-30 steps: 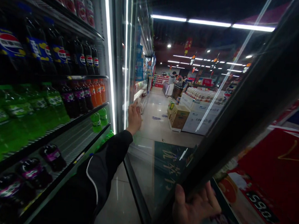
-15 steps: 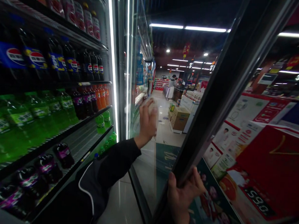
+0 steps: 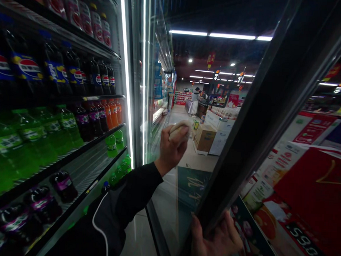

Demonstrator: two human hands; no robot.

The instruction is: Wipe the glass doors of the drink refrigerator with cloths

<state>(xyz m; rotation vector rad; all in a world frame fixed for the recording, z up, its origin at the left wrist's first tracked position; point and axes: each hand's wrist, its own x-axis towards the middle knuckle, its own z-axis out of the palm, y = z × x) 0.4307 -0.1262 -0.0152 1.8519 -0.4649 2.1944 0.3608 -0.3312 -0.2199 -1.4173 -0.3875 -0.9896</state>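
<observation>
My left hand is shut on a crumpled white cloth and presses it against the glass pane of a cooler door. A black sleeve covers that arm. Low on the right, my right hand wraps around the black door frame, which stands open at an angle. Behind the glass stand shelves of bottled soft drinks, including Pepsi bottles on an upper shelf.
Green bottles and orange bottles fill the lower shelves. Down the tiled aisle stand cardboard boxes and a person. A red promotional display stands to the right of the door.
My left hand and the cloth have moved right and slightly down across the glass. My right hand stays on the door frame, and the view has shifted slightly.
</observation>
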